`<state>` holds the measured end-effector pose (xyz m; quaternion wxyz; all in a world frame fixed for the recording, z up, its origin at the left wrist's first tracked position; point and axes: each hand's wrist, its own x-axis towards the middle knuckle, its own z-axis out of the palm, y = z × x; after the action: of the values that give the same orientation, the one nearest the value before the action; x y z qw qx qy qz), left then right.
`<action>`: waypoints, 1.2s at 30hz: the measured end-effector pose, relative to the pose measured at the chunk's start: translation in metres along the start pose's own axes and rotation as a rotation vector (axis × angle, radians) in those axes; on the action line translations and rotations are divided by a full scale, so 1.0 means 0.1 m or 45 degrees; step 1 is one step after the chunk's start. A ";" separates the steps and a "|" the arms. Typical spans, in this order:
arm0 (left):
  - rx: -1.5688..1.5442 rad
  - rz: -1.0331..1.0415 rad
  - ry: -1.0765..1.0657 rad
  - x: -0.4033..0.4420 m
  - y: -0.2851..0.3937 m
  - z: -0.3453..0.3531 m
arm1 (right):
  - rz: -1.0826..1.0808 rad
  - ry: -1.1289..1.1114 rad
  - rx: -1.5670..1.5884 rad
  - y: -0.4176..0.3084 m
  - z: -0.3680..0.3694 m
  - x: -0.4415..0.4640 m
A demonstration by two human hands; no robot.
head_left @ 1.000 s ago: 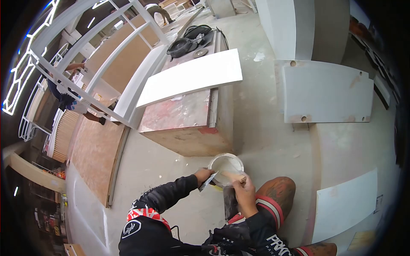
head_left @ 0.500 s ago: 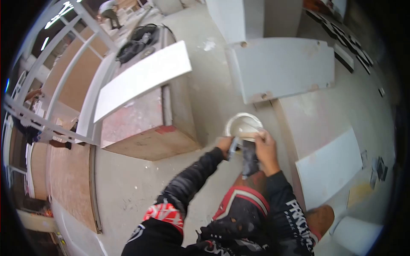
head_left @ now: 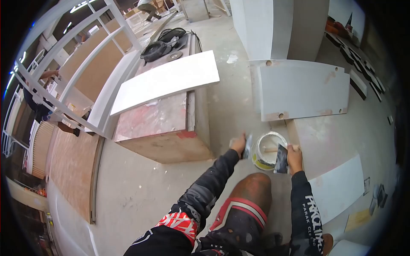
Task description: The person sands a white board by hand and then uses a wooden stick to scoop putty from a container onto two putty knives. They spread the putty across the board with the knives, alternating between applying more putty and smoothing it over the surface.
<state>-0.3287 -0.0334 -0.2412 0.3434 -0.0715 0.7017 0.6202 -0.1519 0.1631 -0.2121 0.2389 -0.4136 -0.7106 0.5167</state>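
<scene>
A round white bucket (head_left: 259,159) stands on the floor in front of me, with pale paste inside and a light stick-like piece across it. My left hand (head_left: 238,144), a little blurred, is closed on a small metal-bladed scraper (head_left: 247,146) just left of the bucket. At the bucket's right side, my right hand (head_left: 294,158) grips a wide, dark-bladed putty knife (head_left: 281,159), its blade hanging beside the rim.
A white curved board (head_left: 168,82) lies on a wooden box (head_left: 164,147). Right of them are a grey-white panel (head_left: 303,89) and another white board (head_left: 339,187). Two people, one at the left (head_left: 36,102) and one at the back (head_left: 148,7), are farther off.
My hands have moved apart, from close together over the bucket's near rim to either side of it. The dark blade now hangs at the bucket's right. The view has shifted too.
</scene>
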 end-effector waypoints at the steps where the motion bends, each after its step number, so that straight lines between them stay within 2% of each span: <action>1: -0.140 -0.001 0.095 -0.06 0.19 -0.04 | -0.113 0.014 -0.111 0.08 -0.04 0.04; 2: -0.278 -0.020 0.177 -0.20 0.43 -0.09 | -0.182 -0.067 -0.176 -0.01 -0.08 0.05; 3: -0.396 0.017 0.133 -0.32 0.59 -0.13 | -0.233 -0.144 -0.250 -0.20 -0.11 0.06; 4: -0.555 -0.009 0.040 -0.46 0.73 -0.15 | -0.327 -0.203 -0.308 -0.56 -0.21 -0.05; 5: -0.733 0.117 -0.161 -0.76 0.85 -0.13 | -0.378 -0.205 -0.362 -0.69 -0.26 -0.05; 6: -0.842 0.255 -0.205 -0.80 0.84 -0.11 | -0.412 -0.306 -0.369 -0.84 -0.35 -0.04; 9: -1.030 0.386 -0.335 -0.95 0.68 -0.17 | -0.507 -0.499 -0.348 -1.19 -0.62 -0.05; 11: -1.061 0.455 -0.216 -1.00 0.52 -0.19 | -0.559 -0.600 -0.305 -1.39 -0.75 -0.04; 15: -1.074 0.312 -0.148 -1.01 0.19 -0.23 | -0.526 -0.724 -0.442 -1.56 -0.83 -0.01; 17: -1.199 0.021 0.006 -1.03 0.16 -0.24 | -0.544 -0.751 -0.458 -1.32 -0.70 0.02; 18: -1.156 0.039 0.032 -0.99 0.16 -0.24 | -0.459 -0.729 -0.488 -1.15 -0.59 -0.03; 19: -1.159 0.036 0.029 -0.95 0.18 -0.24 | -0.571 -0.655 -0.424 -0.78 -0.42 -0.03; 21: -1.060 -0.011 0.131 -0.88 0.19 -0.23 | -0.480 -0.535 -0.289 -0.49 -0.19 -0.26; 23: -1.081 0.012 0.139 -0.82 0.16 -0.16 | -0.308 -0.457 -0.286 -0.40 -0.13 -0.32; 24: -1.046 -0.007 0.116 -0.81 0.14 -0.14 | -0.307 -0.455 -0.296 -0.41 -0.20 -0.29; 26: -1.020 -0.019 0.087 -0.75 0.14 -0.10 | -0.372 -0.354 -0.260 -0.55 -0.40 -0.13; 28: -0.812 0.003 0.035 -0.68 0.09 -0.07 | -0.419 -0.385 -0.290 -0.93 -0.61 -0.12; 32: -0.716 0.066 -0.005 -0.67 0.07 -0.02 | -0.585 -0.404 -0.334 -1.55 -0.89 -0.17; 35: -0.585 0.187 -0.147 -0.60 -0.01 0.05 | -0.568 -0.393 -0.429 -2.09 -1.06 -0.32; 36: -0.518 0.185 -0.155 -0.58 -0.03 0.08 | -0.653 -0.361 -0.461 -2.20 -1.11 -0.34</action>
<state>-0.2803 -0.0453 -0.2103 0.3180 -0.0509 0.5434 0.7752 -0.1237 0.1668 0.0351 0.1825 -0.1813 -0.8977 0.3576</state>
